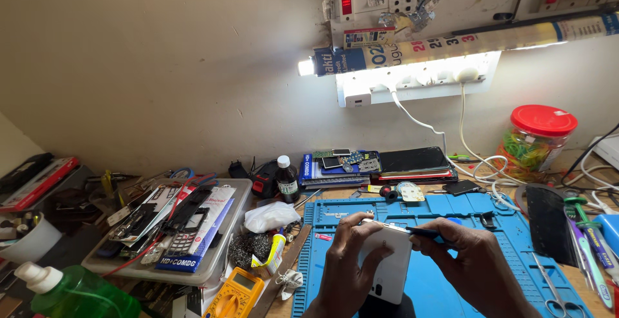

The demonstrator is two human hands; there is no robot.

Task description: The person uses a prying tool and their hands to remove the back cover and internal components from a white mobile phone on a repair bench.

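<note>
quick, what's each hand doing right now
Left hand: closed around the white phone, holding it up over the blue mat.
Right hand: closed on a thin dark tool, its tip at the phone's top edge.

White phone [387,263] over a blue repair mat [445,228] — yellow multimeter [235,295], green spray bottle [80,298] with white nozzle, clear jar [535,144] with red lid — dark brown bottle [286,182], white cap.

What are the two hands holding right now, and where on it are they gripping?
The left hand grips a white phone by its left edge. The right hand pinches a thin dark tool against the phone's top edge.
</note>
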